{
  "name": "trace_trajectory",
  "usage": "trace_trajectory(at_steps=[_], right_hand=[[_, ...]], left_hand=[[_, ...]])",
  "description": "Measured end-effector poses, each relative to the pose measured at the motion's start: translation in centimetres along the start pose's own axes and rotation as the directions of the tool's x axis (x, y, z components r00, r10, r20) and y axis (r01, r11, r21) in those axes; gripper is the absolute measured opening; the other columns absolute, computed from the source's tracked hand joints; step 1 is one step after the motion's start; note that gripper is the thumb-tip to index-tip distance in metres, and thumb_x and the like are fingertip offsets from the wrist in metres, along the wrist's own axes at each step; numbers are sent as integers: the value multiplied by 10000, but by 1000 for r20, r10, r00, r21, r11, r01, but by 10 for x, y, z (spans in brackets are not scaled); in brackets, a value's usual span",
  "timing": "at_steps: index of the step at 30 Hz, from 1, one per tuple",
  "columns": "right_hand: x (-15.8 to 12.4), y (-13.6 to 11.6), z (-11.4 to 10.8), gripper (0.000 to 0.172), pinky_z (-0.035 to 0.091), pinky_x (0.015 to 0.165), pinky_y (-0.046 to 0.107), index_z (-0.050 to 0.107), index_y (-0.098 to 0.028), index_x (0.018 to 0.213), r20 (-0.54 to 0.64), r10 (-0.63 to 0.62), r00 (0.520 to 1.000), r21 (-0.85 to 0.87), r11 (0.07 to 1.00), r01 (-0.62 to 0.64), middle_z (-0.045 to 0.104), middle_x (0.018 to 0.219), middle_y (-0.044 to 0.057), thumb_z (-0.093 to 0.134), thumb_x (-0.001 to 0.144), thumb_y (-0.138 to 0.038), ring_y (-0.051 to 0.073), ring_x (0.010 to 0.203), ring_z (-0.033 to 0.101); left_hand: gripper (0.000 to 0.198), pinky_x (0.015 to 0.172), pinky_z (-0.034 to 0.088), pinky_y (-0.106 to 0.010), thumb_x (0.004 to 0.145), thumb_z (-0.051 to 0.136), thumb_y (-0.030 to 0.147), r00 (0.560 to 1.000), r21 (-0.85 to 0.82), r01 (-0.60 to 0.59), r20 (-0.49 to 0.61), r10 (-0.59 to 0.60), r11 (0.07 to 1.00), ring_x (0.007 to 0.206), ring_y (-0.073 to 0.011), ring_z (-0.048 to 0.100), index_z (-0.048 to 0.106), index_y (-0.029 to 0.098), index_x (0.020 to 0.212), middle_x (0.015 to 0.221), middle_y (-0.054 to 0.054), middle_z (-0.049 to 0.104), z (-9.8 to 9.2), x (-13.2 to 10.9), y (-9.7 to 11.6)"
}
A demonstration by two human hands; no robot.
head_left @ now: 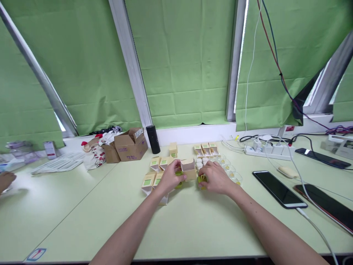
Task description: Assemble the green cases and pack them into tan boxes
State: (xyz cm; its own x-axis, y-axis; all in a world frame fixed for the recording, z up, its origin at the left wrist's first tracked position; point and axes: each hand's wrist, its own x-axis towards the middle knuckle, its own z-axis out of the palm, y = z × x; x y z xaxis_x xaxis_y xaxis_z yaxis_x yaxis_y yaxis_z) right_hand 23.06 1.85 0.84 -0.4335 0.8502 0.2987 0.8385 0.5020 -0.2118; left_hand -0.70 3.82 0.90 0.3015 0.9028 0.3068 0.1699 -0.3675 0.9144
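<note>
My left hand [170, 177] is closed around a small cream cardboard box [188, 173], whose open top faces up and toward me. Just right of it, the fingers of my right hand [216, 178] close on a small yellow-green object [201, 180], partly covered by the fingers; its kind is unclear. Another yellow-green piece [179, 179] shows beneath my left hand. Several cream boxes with green squares [148, 182] stand open to the left of my left hand. Behind my right hand are small white pieces [199, 162] and a group of clear round plastic containers [232, 173].
Three open boxes [206, 150] and one more box [173, 148] stand farther back. A black bottle [153, 140] and a brown carton [131, 144] are at the back left. Phones [280, 189], cables and a power strip [271, 151] lie right. Another person's hand [6, 180] is far left.
</note>
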Motion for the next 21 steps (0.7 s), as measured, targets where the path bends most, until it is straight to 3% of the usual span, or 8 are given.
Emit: trace_trajectory(at_steps=[4,8,11,17,19,21], right_hand=[[1,7,-3,129,392,869,393,781,-232,925,4,19,1000,-12,1000,-19,805,944,71,794,817,-302,305,1057,642],[0,7,-7,86,385,856,392,762,-229,889,5,-3,1000,-45,999,3,805,948,67,780,813,-266,303,1048,632],[-2,6,-10,127,386,852,395,768,-230,928,11,-28,1000,-70,997,29,806,978,71,775,802,-233,311,1059,628],[-7,12,-12,234,408,867,411,763,-226,1093,-19,-67,998,-27,997,66,801,1050,86,736,861,-221,316,1074,631],[-9,15,-9,222,421,888,423,748,-217,1113,-79,-91,993,17,996,93,792,1057,93,688,899,-211,312,1080,631],[-12,18,-7,224,431,903,434,727,-212,1132,-164,-115,980,77,989,128,782,1075,97,629,931,-193,309,1090,624]], left_hand=[[494,1020,530,-449,675,832,158,994,233,-16,110,-10,972,1120,-312,698,690,185,1148,1200,-111,744,-3,-9,8],[494,1072,479,-512,670,887,236,995,509,-16,95,-38,861,1220,-384,609,744,220,1142,1230,-120,717,0,-21,12],[505,1100,452,-540,699,883,296,990,595,-18,126,-70,804,1272,-413,547,749,233,1182,1249,-129,679,3,-27,14],[801,1150,409,-564,702,909,290,980,554,-46,185,-69,831,1348,-409,499,581,263,1432,1400,-142,595,2,-29,14],[745,1176,402,-541,783,872,317,980,457,-107,200,15,883,1383,-373,493,536,279,1446,1457,-137,563,-1,-29,14],[543,1187,412,-507,879,803,355,969,330,-197,209,131,923,1403,-338,496,586,283,1372,1471,-130,546,-4,-29,14]])
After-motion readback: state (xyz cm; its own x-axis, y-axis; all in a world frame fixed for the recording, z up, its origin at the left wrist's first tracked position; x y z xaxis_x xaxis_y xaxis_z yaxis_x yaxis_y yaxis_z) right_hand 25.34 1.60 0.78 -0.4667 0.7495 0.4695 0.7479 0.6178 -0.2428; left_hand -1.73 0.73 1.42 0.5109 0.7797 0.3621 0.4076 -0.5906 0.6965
